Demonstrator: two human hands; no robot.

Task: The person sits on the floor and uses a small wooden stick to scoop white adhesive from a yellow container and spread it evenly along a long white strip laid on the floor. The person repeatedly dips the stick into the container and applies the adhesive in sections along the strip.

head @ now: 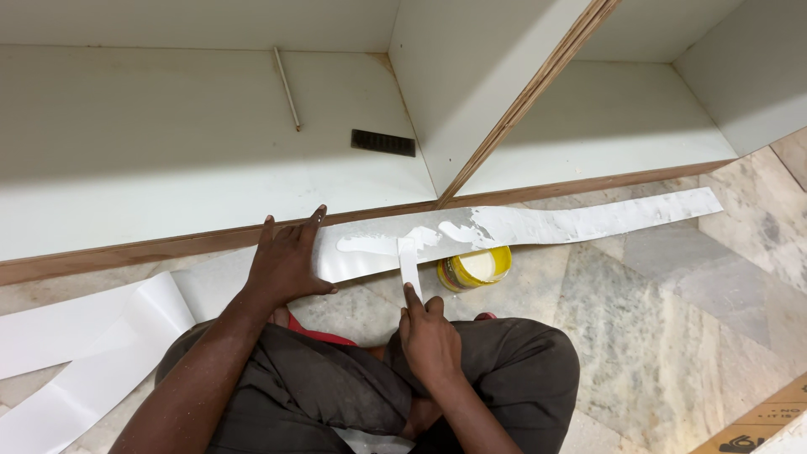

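A: Far: white cabinet shelf [193, 126], thin rod [287, 87], dark vent plate [382, 143].
B: Near: long laminate strip [588, 220] across floor, glue-smeared; probably light, floppy, slippery where wet, best pinned on dry left part.
A: Left hand [286, 265], fingers spread flat, pressing strip.
B: Right hand [429, 336], pinching white spreader [408, 267]. Yellow glue tub [475, 269] just beyond; tan printed carton [756, 424] at near right.
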